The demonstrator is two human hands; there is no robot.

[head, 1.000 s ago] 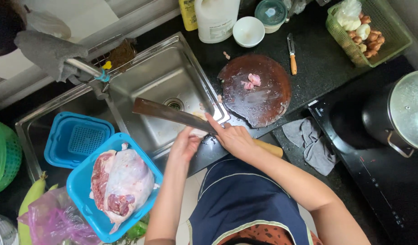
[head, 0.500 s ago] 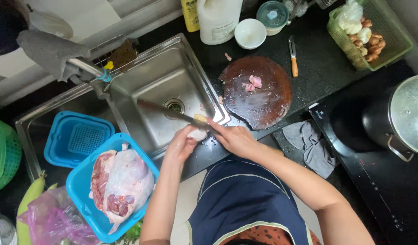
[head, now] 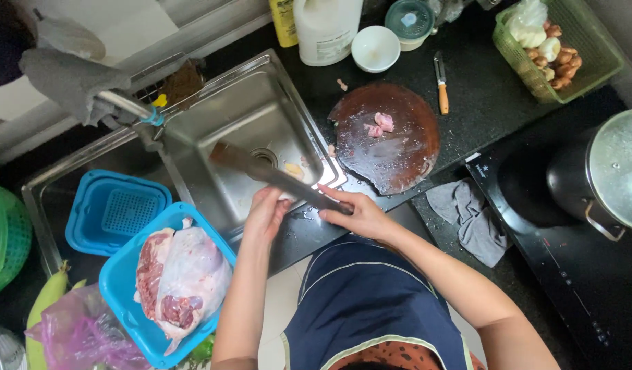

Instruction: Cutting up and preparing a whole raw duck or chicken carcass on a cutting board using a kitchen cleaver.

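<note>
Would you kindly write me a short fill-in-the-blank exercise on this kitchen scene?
1. The right hand holds a large ____ whose blade reaches over the sink.
2. The raw poultry lies in a ____ basket.
3. Small pink meat pieces rest on the round, dark ____ board.
4. The left hand is at the sink's ____ edge.

Missing words: knife; blue; cutting; front

A round dark wooden chopping board [head: 388, 140] lies on the black worktop [head: 480, 89], bearing small pink meat scraps [head: 379, 125]. Behind the board stand a white bowl [head: 375, 48] and a white plastic jug [head: 327, 29]; right of it lies an orange-handled paring knife [head: 441, 85]. A crumpled grey cloth [head: 470, 218] sits just in front of the board. Farther right are a green basket [head: 559, 48] and a lidded steel pot [head: 614, 175].
</note>
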